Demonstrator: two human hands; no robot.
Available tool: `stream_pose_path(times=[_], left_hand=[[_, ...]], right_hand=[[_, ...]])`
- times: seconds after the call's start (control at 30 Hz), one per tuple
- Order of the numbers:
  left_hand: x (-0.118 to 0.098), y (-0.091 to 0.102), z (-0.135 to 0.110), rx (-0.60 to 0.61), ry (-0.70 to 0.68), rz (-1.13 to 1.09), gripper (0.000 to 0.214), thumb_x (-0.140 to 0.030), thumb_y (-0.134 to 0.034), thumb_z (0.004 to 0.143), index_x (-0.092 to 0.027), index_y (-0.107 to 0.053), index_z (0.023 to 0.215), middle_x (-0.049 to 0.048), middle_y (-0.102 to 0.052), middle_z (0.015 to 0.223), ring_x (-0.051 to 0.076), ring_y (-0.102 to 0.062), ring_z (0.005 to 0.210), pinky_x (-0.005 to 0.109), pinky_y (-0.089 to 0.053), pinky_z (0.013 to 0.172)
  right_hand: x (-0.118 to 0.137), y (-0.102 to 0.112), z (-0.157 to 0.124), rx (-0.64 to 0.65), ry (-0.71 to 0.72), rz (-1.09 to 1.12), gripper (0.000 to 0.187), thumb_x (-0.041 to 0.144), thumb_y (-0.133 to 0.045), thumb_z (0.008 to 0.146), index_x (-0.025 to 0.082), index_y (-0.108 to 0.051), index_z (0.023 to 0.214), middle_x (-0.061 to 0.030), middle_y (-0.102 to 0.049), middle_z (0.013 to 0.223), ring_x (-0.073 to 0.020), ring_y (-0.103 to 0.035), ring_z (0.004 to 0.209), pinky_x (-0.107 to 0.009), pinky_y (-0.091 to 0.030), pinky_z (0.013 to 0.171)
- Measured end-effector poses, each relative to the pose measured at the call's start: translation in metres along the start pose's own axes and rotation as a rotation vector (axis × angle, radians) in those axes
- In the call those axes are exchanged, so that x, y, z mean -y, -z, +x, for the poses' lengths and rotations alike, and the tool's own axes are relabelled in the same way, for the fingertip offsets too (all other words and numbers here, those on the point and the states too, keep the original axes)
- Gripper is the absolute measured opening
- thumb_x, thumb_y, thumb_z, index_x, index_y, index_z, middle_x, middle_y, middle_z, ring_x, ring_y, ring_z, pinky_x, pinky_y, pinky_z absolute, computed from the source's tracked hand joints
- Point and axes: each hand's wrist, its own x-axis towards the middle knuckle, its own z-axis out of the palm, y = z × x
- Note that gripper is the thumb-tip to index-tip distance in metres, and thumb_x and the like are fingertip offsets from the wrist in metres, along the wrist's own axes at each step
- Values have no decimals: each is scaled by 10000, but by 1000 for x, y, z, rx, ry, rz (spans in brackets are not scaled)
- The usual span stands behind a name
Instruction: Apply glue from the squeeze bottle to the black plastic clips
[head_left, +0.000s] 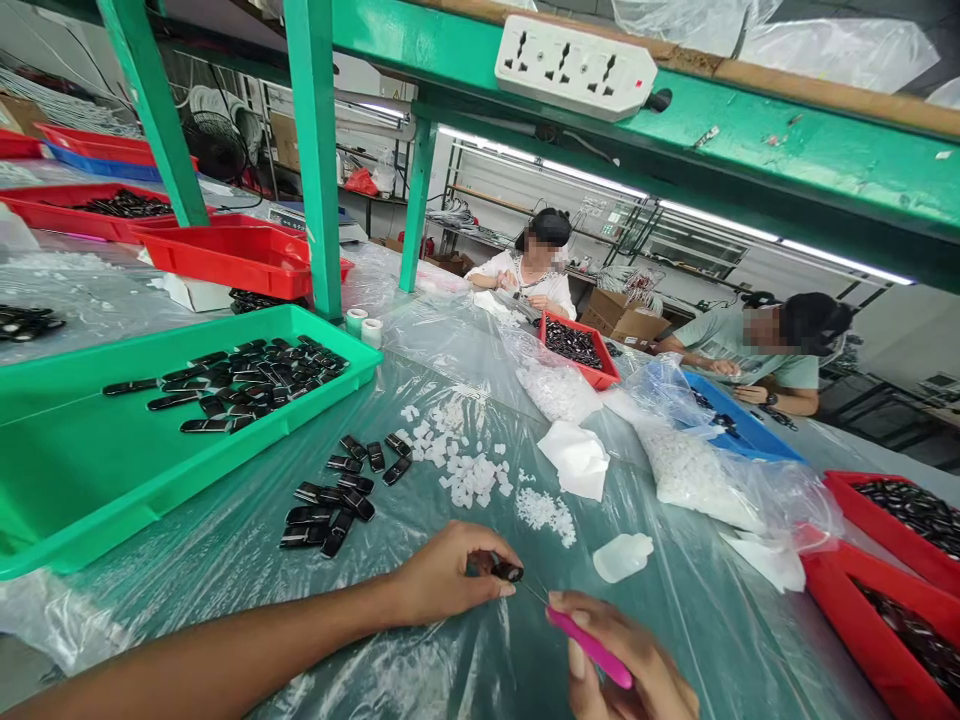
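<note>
The film-covered table (720, 630) gives the hands a stretch of surface bounded on the left by the long near side of the green tray (67, 480), and on the far right by the red trays (840, 590). Ahead, the group of loose black pieces (330, 515) lies beyond the left forearm, with the larger white bits (472, 475) and the finer white bits (545, 512) past the fingers; a pale translucent object (622, 557) sits beyond the right hand (645, 655). The left forearm slants in from the lower left, and the left hand (439, 580) curls its thumb and fingers around one black piece (508, 572), pinched with its end facing right. The right hand, low at the frame's bottom edge, clasps the pink-handled tool (592, 648) between thumb and fingers, its thin shaft angled up-left towards that end; whether they touch is unclear.
</note>
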Motion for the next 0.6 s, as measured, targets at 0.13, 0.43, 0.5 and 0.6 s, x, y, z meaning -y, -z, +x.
stream_pose_path(times=[0.13, 0.43, 0.5, 0.6], left_hand=[[0, 0, 0, -12, -14, -11, 243, -306, -632, 775, -157, -682, 961, 68, -679, 906, 179, -600, 797, 249, -466, 697], [-2, 1, 0, 7, -8, -5, 237, -274, -630, 772, -155, -685, 970, 70, -679, 911, 179, -601, 798, 243, -469, 694], [-2, 1, 0, 14, -13, 7, 232, -273, -624, 778, -166, -682, 975, 65, -672, 921, 175, -598, 802, 240, -469, 696], [-3, 2, 0, 28, -18, 21, 212, -265, -611, 786, -183, -680, 968, 59, -657, 943, 168, -593, 816, 224, -467, 685]], right_hand=[[3, 0, 0, -3, -2, -1, 278, 13, -569, 690, 195, -647, 886, -36, -711, 748, -177, -676, 658, -275, -542, 567], [8, -2, -3, -33, -40, -40, 249, 32, -568, 700, 210, -645, 856, -24, -709, 724, -171, -672, 645, -286, -530, 597], [7, -2, -2, -20, -22, -22, 256, 27, -569, 695, 207, -643, 861, -27, -706, 725, -172, -671, 640, -285, -532, 584], [3, -1, 0, -56, -41, 83, 231, 46, -564, 709, 197, -631, 871, -37, -691, 726, -187, -668, 648, -295, -537, 564]])
